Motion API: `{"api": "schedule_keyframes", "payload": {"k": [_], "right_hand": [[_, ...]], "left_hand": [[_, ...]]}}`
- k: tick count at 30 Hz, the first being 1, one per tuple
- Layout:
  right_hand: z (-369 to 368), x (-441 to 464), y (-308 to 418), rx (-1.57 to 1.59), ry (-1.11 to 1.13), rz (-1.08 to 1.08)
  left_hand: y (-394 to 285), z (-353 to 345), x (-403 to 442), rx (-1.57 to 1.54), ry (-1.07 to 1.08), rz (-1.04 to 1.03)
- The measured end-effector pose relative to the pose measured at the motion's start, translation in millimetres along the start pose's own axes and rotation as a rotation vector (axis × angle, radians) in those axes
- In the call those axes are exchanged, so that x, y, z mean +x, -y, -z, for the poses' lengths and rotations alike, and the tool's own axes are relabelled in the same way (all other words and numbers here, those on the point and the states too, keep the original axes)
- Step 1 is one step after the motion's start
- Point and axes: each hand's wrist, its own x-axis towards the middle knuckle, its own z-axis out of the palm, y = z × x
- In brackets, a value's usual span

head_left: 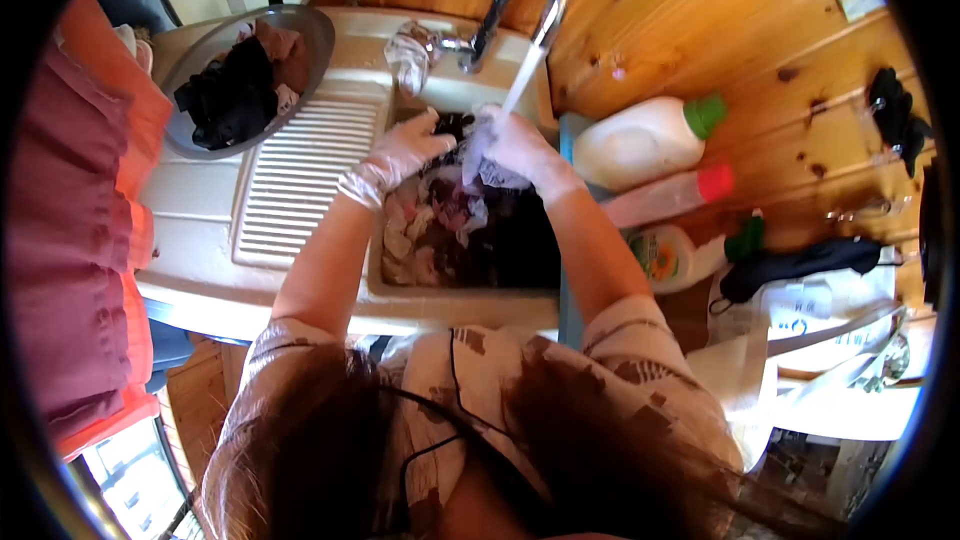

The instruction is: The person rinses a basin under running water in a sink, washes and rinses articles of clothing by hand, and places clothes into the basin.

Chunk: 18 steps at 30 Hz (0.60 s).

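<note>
Both hands wear thin whitish gloves. My right hand (pixel 522 148) is closed on a wet pale lavender cloth (pixel 478 152) under the stream from the faucet (pixel 550 15). To its left, my left hand (pixel 408 148) hovers over the sink's left rim, fingers apart, with nothing visible in it. Below them the sink basin (pixel 470 290) holds a heap of wet laundry (pixel 425 230) in white, pink and dark tones. Dark shadow covers the basin's right side, and what lies there cannot be made out.
A grey oval tub (pixel 322 45) with dark and pinkish clothes stands on the ribbed drainboard (pixel 305 180). Right of the sink lie a white green-capped jug (pixel 640 143), a pink red-capped bottle (pixel 655 200) and another bottle (pixel 665 258). A crumpled cloth (pixel 408 58) sits behind the basin.
</note>
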Motion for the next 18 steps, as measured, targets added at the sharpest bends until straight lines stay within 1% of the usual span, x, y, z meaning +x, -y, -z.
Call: {"api": "schedule_keyframes", "payload": {"k": [2,3,5,6,7,8,10,11,12,14,15,16,18], "right_hand": [[16.1,-2.3,15.7,0.1,-0.046,-0.097],[13.8,-15.1,18.4,0.167,-0.063,-0.176],[12.5,2.3,-6.8,0.032,0.046,-0.016],[18.9,-0.5,-3.4,0.092,0.086,0.158],[18.3,0.1,-6.2,0.367,0.114,0.241],[21.1,-1.9,-6.1,0.369,0.106,0.267],[34.9,-9.8,15.9,0.372,0.073,0.324],[36.1,-11.2,19.9,0.484,0.013,0.34],[33.0,-8.7,18.3,0.668,-0.087,0.31],[20.1,-1.7,12.7,1.036,-0.289,0.239],[18.0,-8.1,26.9,1.104,-0.364,0.2],[5.7,0.8,19.9,1.209,-0.501,0.224],[-12.4,14.2,-6.1,1.324,-0.681,0.1]], "left_hand": [[25.5,-1.2,27.8,-0.079,-0.057,-0.149],[27.0,-7.3,20.9,-0.119,-0.059,-0.204],[19.1,-7.4,21.1,-0.19,0.096,-0.168],[16.2,-9.5,29.9,-0.383,0.223,-0.183],[15.3,-14.8,33.6,-0.358,0.195,-0.246],[16.0,-20.3,36.5,-0.197,0.19,-0.276],[2.9,-24.4,42.9,0.137,0.186,-0.345],[-31.8,-17.0,21.4,-0.365,0.484,-0.263],[-22.5,-36.2,24.7,-0.513,0.449,-0.421],[-1.8,-58.6,38.3,-0.739,0.649,-0.244],[-16.8,-67.3,20.1,-0.941,0.451,-0.248],[-20.5,-55.9,12.0,-0.785,0.537,-0.023],[-28.9,-88.4,-5.9,-1.183,0.323,-0.09]]}}
